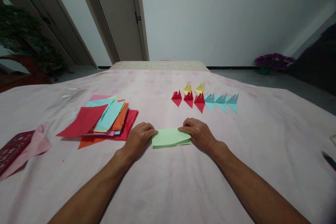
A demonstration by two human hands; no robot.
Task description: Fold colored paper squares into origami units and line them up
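Observation:
A light green sheet of paper (170, 138), folded over into a wide strip, lies on the pink cloth between my hands. My left hand (140, 137) grips its left end, thumb on top and fingers curled. At the right end, my right hand (200, 133) pinches the paper in the same way. Beyond my right hand stand folded paper figures in rows: red ones (188, 99), light blue ones (221, 102) and two yellow ones (200, 88). Left of my left hand is a loose pile of coloured paper, with a red sheet (85, 121) on top.
A dark red patterned item (15, 147) with pink paper (35, 148) lies at the far left. Near the right edge is a dark pointed object (329, 160). The pink flowered cloth (162, 189) covers the table; a beige surface (160, 65) adjoins its far edge.

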